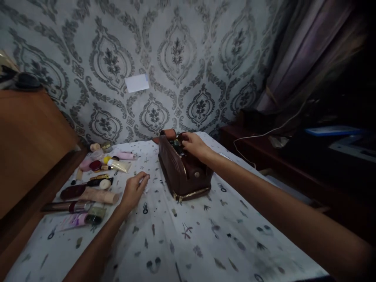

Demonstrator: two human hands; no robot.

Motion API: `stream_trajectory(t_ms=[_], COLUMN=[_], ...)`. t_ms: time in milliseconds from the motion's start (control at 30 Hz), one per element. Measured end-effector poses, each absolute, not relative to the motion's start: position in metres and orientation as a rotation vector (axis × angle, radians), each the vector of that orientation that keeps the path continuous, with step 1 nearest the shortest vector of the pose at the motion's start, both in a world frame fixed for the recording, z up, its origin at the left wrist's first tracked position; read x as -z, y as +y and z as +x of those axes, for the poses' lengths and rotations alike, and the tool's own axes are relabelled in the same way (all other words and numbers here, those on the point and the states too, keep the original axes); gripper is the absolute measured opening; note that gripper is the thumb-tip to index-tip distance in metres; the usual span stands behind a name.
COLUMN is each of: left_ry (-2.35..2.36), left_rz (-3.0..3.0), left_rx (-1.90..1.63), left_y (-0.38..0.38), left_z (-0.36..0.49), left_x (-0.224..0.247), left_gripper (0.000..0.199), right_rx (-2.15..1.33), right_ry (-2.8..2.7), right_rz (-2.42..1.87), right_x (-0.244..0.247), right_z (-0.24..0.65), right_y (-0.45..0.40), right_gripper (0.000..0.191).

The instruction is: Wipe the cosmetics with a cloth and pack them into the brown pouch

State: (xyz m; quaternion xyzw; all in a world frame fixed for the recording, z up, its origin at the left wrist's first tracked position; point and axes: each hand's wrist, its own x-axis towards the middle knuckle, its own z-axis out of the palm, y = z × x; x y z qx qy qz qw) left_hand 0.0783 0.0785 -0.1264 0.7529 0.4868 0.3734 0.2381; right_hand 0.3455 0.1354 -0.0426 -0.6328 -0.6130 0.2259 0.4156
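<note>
A dark brown zippered bag [173, 166] stands unzipped near the middle of the patterned white cloth, with dark items visible inside. My right hand [194, 145] is at the bag's opening, its fingers curled at the far right rim; what they grip, if anything, is hidden. My left hand [135, 188] rests on the cloth left of the bag, fingers curled together, and anything in them is too small to name. Left of it lie a cream tube [119, 165], a beige tube [100, 195], a pink tube [126, 156] and several other cosmetics.
A wooden panel [32, 145] borders the cloth on the left. Patterned wallpaper with a white switch plate [137, 83] rises behind. On the right are a dark red surface [264, 152], a thin white cable [270, 133] and a curtain [305, 58].
</note>
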Motion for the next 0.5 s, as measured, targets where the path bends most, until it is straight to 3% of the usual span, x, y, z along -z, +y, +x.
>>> stream_trajectory(t_ms=[267,500], left_ry=[1.397,1.397], left_rz=[2.035,2.039], left_rx=[-0.981,-0.957], left_y=[0.067,0.061], left_z=[0.053,0.045], left_x=[0.145,0.158], left_gripper=[0.034,0.034], right_rx=[-0.811,-0.798], right_ry=[-1.372,-1.371], right_rz=[-1.515,-1.577], right_x=[0.064,0.075], right_z=[0.338,0.345], right_y=[0.143,0.150], right_gripper=[0.033,0.041])
